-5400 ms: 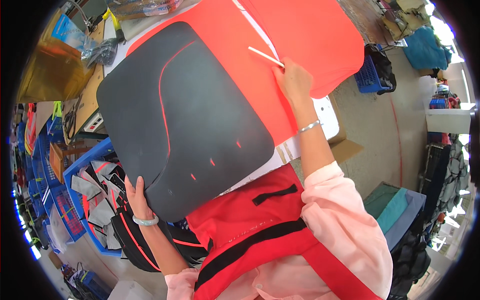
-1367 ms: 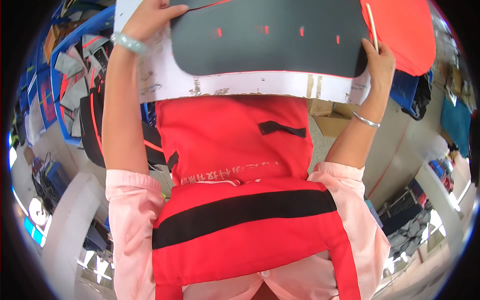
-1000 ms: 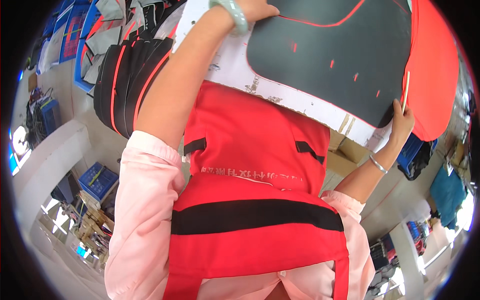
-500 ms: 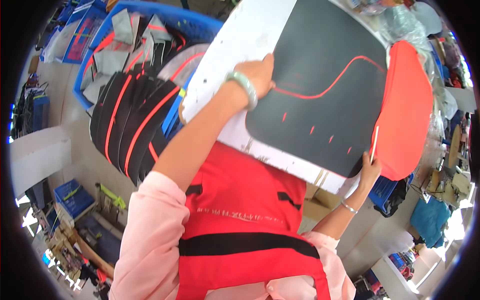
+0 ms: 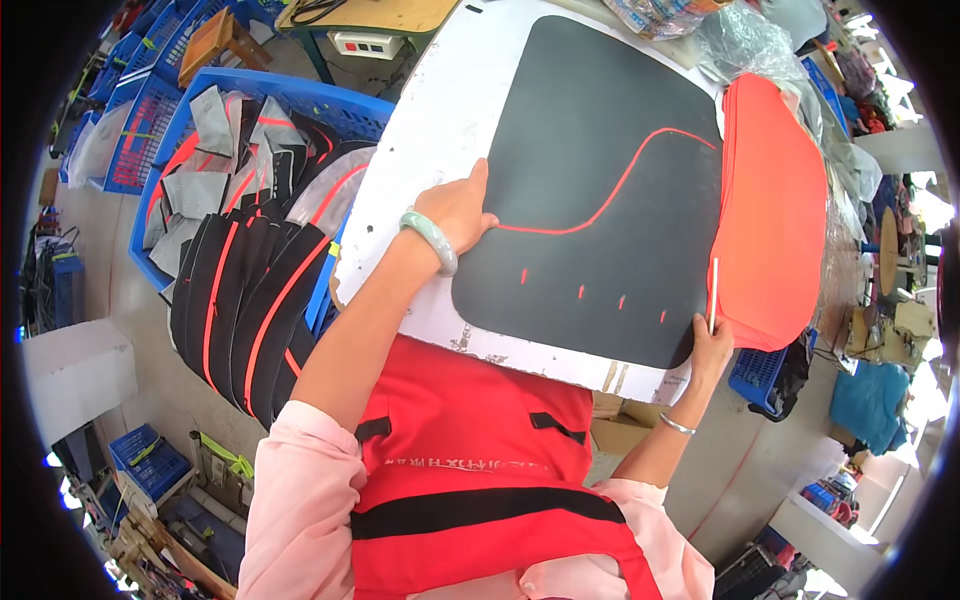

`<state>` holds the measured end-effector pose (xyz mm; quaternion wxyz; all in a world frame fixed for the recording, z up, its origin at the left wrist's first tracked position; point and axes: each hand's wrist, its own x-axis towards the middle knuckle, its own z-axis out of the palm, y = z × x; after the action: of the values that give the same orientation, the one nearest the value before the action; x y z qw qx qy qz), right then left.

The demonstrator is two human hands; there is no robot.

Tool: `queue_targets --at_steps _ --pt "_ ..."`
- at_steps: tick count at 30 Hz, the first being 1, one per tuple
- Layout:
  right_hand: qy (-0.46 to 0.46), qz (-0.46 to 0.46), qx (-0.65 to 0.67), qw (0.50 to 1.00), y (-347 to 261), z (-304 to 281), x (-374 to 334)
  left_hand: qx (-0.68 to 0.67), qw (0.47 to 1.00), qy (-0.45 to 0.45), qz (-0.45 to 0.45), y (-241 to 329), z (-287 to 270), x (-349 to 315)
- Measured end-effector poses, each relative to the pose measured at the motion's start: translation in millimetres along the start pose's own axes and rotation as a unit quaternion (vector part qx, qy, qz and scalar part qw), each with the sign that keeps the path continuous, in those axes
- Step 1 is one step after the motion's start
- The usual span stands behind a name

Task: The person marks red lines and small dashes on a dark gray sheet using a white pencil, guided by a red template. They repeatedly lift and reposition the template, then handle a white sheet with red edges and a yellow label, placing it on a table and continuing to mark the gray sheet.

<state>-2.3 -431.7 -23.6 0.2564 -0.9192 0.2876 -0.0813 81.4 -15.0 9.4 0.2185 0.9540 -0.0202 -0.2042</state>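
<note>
On a white board [image 5: 400, 165] lies a dark grey panel [image 5: 570, 130] with rounded corners, a curved red slot-like line and several short red marks. My left hand [image 5: 455, 210], with a pale green bangle at its wrist, rests on the panel's left edge, thumb and forefinger apart, at the left end of the red line; its other fingers are partly hidden. My right hand [image 5: 712, 345] is closed around a thin white stick [image 5: 714, 285], pen-like, at the panel's lower right corner. Beside it, a stack of red-orange fabric pieces [image 5: 770, 210] overhangs the board's right side.
To the left, a blue crate [image 5: 290, 90] holds grey and black cut pieces with red trim; long black strips [image 5: 250, 300] hang over its front. Clear plastic bags [image 5: 745, 45] lie behind the board. A power strip [image 5: 367, 45] hangs under a table at the back.
The whole view has shifted, so the board and hands appear farther left. Both hands keep about the same places on the panel, and the white stick stands more upright.
</note>
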Motion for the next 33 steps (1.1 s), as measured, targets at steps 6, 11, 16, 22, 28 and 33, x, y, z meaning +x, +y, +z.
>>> queue_targets --at_steps 6,11,16,22,28,33 --pt "-0.002 0.007 0.001 1.000 -6 -2 -4 0.004 1.000 0.012 0.014 -4 7 3" --pt "-0.013 0.000 0.003 1.000 1 -1 1 -0.005 1.000 0.012 0.022 -8 9 4" --pt "-0.018 -0.016 0.015 1.000 7 -1 4 -0.001 1.000 -0.008 0.009 -5 5 2" --pt "-0.032 -0.016 -0.006 0.999 8 1 3 0.033 0.999 0.010 0.016 -6 9 4" --pt "0.005 -0.027 -0.014 1.000 -7 -5 -6 0.051 0.997 0.058 0.025 -5 10 4" --pt "0.068 -0.029 0.253 0.965 -13 -11 -25 0.089 0.971 0.168 0.142 4 16 -5"
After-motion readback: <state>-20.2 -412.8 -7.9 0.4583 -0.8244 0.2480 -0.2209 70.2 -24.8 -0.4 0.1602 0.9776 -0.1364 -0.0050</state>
